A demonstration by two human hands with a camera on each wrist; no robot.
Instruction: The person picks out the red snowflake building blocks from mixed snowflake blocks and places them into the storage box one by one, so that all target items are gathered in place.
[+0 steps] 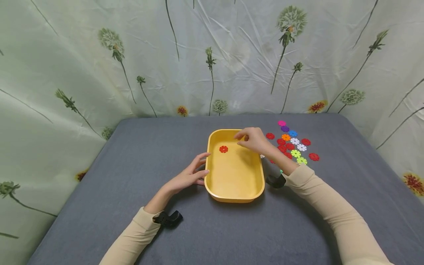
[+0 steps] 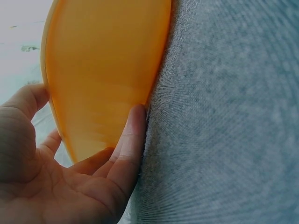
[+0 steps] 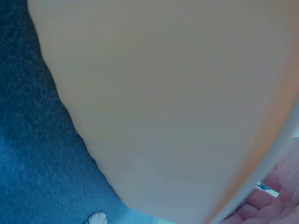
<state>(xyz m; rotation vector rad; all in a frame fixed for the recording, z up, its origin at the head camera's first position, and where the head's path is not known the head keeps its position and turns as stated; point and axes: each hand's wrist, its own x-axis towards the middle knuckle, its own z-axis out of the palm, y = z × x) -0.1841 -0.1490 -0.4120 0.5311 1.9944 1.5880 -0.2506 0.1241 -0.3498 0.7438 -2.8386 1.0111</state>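
Note:
A yellow rectangular tray (image 1: 235, 176) stands on the table, with a red flower-shaped disc (image 1: 223, 149) lying inside towards its far left. My left hand (image 1: 188, 176) touches the tray's left side. In the left wrist view, its thumb and one fingertip meet the rim while other fingers (image 2: 128, 144) lie along the outer wall near the table. Above the tray's far right part hovers my right hand (image 1: 254, 140), fingers bent, with a gap between thumb and forefinger and nothing visible in it. In the right wrist view the tray wall (image 3: 154, 102) hides most of that hand.
Several flower-shaped discs in red, white, green, orange, blue, purple and pink lie scattered right of the tray, among them a yellow-green disc (image 1: 296, 154). Part of them is behind my right forearm. A grey cloth covers the table (image 1: 149, 147); a flowered curtain (image 1: 238, 62) hangs behind.

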